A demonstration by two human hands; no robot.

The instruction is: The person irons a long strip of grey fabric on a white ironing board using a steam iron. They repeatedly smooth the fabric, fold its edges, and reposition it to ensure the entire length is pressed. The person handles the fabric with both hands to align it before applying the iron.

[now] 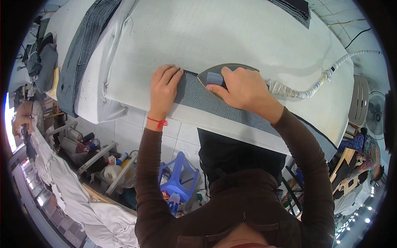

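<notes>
A strip of dark grey cloth (198,98) lies along the near edge of the white padded ironing table, running from my left hand toward the right corner. Its far edge shows a thin black border. My right hand (244,88) is closed around the handle of an iron (214,78), whose soleplate rests on the cloth, tip pointing left. A cloth-wrapped hose (295,91) runs from the iron to the right. At the strip's left end, my left hand (165,84) lies palm down, fingers slightly bent and a little apart; its thumb is hidden.
A long stack of grey cloth pieces (84,53) lies on the table's left side, dark pieces (291,10) at its far right. Below are a blue plastic stool (182,175) and a wooden-edged bin with rolls and bottles. Another person (364,159) sits at the right beside a fan (375,111).
</notes>
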